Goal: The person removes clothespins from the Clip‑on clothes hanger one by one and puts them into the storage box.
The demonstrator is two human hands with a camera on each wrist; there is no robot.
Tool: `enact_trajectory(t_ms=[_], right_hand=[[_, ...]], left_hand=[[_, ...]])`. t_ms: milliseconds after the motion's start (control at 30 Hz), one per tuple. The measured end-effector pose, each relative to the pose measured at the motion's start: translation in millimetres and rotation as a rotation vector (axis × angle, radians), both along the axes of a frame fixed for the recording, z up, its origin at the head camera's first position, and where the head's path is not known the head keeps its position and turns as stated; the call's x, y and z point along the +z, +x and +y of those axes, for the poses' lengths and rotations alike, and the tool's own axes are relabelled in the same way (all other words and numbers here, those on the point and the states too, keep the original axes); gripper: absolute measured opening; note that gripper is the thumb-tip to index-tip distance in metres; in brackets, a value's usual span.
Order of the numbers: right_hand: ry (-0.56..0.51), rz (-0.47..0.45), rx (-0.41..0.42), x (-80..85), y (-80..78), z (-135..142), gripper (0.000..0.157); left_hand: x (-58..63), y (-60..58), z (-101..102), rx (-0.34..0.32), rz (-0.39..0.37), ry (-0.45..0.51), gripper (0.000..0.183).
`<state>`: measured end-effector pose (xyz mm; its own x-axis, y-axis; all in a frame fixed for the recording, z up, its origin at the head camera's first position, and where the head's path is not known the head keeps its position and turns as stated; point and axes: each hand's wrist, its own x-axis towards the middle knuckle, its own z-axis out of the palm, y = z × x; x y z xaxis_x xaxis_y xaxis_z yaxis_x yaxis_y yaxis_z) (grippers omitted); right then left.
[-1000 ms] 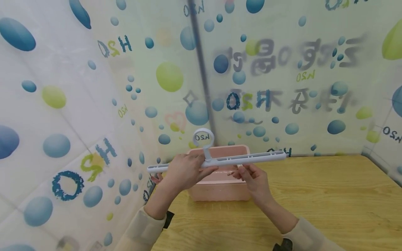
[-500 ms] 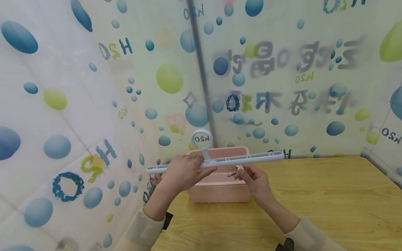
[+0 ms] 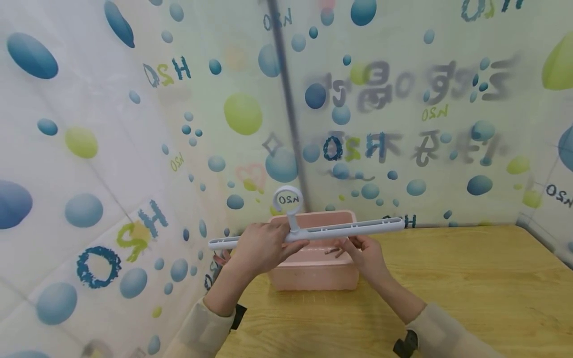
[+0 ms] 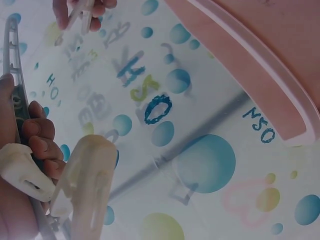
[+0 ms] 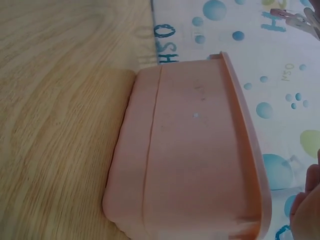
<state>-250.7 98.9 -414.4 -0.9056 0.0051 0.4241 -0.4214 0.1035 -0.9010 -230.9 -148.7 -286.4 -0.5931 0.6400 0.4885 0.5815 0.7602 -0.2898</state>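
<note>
A long white clip hanger [image 3: 353,228] with a round hook at its middle is held up in front of the pink bin. My left hand [image 3: 261,248] grips its bar just left of the hook, and in the left wrist view its fingers [image 4: 42,135] curl round the bar. White clips [image 4: 92,180] hang close by that hand. Under the bar's right half, my right hand [image 3: 367,258] pinches a small clip [image 3: 332,250], mostly hidden by the fingers in the head view. The left wrist view shows that clip [image 4: 86,17] between thumb and fingers.
The pink bin [image 3: 313,276] stands on the wooden table [image 3: 447,278] below and beyond the hands. A patterned curtain [image 3: 403,189] rises behind the table and along the left side.
The left hand keeps its grip and the hanger stays nearly still. The right fingers have shifted slightly, and the white piece seen above the right thumb is now hidden.
</note>
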Motion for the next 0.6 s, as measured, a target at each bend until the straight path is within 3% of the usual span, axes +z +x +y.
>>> enact_trajectory(t_ms=[267,600], right_hand=[[0.076,-0.032,-0.059,-3.4,-7.8,1.4,0.024],[0.127,-0.166,-0.089,-5.1,-14.5,2.4,0.040]], left_hand=[[-1.5,0.5,0.9,0.017,-0.002,-0.007,0.043],[-2.5,-0.4,2.0,0.024,-0.009,-0.009,0.042]])
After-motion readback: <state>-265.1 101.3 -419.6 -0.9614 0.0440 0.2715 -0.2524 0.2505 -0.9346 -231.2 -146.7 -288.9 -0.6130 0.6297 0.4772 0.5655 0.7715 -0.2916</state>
